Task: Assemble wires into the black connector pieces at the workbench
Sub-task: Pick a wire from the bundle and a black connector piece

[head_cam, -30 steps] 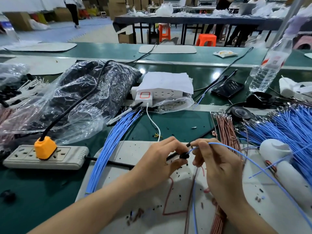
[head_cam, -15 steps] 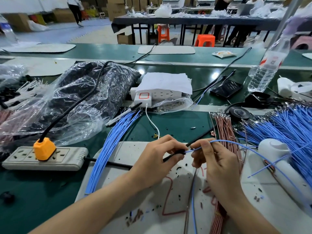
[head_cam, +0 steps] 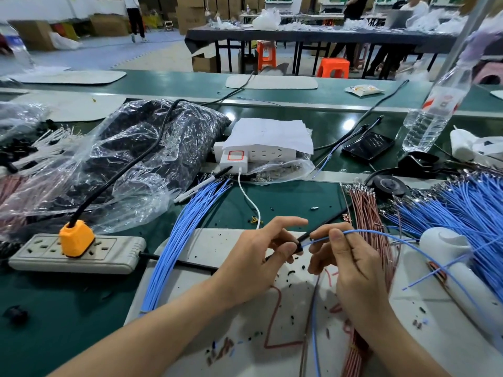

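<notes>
Blue wire point(head_cam: 381, 235) (right hand point(head_cam: 351, 265) pinches it) now stretches farther to left hand's point(head_cam: 258, 257) pinched black connector point(head_cam: 298, 244).

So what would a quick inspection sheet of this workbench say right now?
Surface: green bench top, with a pale mat under the hands.
Job's things: black connector piece with the end of one blue wire at it; blue wire bundle to the left, pink wires to the right.
Clutter: plastic bag of dark parts, water bottle, phone, black bits on the mat.
Grippers: left hand pinches the black connector piece; right hand pinches the blue wire.
Cables: orange plug in a grey power strip; white cable from a charger.
Surroundings: orange stools, tables, cardboard boxes, people beyond.
</notes>
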A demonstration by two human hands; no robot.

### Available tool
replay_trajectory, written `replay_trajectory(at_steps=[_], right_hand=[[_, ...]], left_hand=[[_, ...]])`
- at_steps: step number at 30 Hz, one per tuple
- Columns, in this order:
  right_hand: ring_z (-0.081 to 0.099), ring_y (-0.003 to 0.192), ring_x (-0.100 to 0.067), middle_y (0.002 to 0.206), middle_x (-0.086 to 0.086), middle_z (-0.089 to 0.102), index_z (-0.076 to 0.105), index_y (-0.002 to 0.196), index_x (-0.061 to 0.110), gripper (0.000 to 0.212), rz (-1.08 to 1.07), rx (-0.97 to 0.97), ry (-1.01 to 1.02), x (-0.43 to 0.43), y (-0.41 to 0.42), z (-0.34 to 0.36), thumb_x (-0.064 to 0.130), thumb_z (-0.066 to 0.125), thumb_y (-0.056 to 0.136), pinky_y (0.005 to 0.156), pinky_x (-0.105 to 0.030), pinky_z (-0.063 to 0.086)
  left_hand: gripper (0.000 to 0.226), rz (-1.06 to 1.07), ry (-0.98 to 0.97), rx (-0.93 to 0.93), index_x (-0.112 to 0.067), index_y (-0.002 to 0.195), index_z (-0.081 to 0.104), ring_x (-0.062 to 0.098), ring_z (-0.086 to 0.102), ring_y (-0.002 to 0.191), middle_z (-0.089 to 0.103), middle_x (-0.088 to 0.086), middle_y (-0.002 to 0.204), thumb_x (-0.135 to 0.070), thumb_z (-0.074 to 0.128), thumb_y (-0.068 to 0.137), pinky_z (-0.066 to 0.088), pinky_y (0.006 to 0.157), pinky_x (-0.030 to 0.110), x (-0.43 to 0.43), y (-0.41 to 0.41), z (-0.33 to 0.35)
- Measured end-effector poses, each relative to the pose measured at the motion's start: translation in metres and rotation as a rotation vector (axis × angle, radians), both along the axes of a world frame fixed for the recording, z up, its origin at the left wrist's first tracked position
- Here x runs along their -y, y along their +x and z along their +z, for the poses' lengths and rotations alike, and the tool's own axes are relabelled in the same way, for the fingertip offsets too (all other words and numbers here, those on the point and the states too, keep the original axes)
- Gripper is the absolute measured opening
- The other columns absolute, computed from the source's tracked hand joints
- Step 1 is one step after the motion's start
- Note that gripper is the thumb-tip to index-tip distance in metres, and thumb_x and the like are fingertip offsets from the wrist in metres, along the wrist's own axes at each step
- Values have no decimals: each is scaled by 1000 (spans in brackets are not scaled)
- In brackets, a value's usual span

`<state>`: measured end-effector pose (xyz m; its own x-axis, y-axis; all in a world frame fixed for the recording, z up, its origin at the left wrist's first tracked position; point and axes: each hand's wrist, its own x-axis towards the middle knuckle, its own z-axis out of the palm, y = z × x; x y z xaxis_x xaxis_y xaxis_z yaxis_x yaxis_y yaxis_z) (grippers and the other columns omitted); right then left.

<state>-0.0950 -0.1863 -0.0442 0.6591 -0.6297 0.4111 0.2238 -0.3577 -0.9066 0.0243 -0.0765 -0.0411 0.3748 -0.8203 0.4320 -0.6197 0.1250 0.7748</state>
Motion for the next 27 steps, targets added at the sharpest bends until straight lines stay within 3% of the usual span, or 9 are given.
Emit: replay_trajectory(at_steps=[4, 8, 11, 16, 21, 24, 27], right_hand=[[60, 49, -15, 74, -3, 64, 60, 85, 15, 12, -17, -48, -103, -2, 1, 2, 20, 52, 93, 52, -24, 49], [62, 51, -12, 73, 1, 65, 61, 82, 19, 11, -58, -79, -118, -1, 1, 1, 14, 57, 90, 53, -25, 50], [63, 52, -12, 72, 1, 64, 61, 80, 20, 15, -80, -96, -114, 1, 1, 0, 7, 62, 88, 54, -26, 51], [63, 51, -12, 70, 1, 64, 61, 79, 23, 8, -129, -91, -104, 2, 1, 0, 22, 61, 86, 53, -26, 51], [62, 50, -13, 69, -6, 65, 62, 77, 20, 14, -81, -83, -54, 1, 0, 3, 33, 60, 81, 53, -23, 50], [63, 50, -11, 64, -2, 65, 63, 75, 20, 15, -38, -125, -94, -1, -1, 2, 34, 60, 81, 52, -23, 50], [63, 52, -19, 63, -7, 64, 63, 75, 18, 17, 3, -114, -7, 0, -2, 2, 33, 60, 82, 55, -30, 51]], left_hand=[[27, 13, -11, -42, -16, 121, 55, 6, 64, 68, 66, -4, 84, -9, 49, 96, 50, 71, 18, 0, -1, -1], [16, 44, -20, -165, -19, 101, 59, 10, 65, 66, 67, -10, 81, -8, 48, 97, 50, 68, 19, 0, -1, -1], [10, 52, -31, -275, -9, 94, 64, 12, 67, 74, 70, 2, 84, -6, 54, 94, 50, 72, 16, 1, 1, -1], [19, -12, -61, -443, -9, 96, 71, 19, 67, 92, 68, 7, 100, -18, 69, 79, 51, 84, 23, 1, 2, 3], [18, -4, -57, -436, -4, 96, 72, 19, 67, 94, 68, 6, 103, -1, 73, 78, 52, 86, 24, 2, 4, -1], [18, 3, -60, -333, -4, 96, 71, 20, 67, 94, 69, 7, 101, -1, 73, 79, 53, 89, 31, 1, 3, 0], [18, 31, -55, -255, -9, 96, 72, 17, 68, 89, 70, 1, 94, -4, 74, 79, 54, 84, 29, 1, 3, 0]])
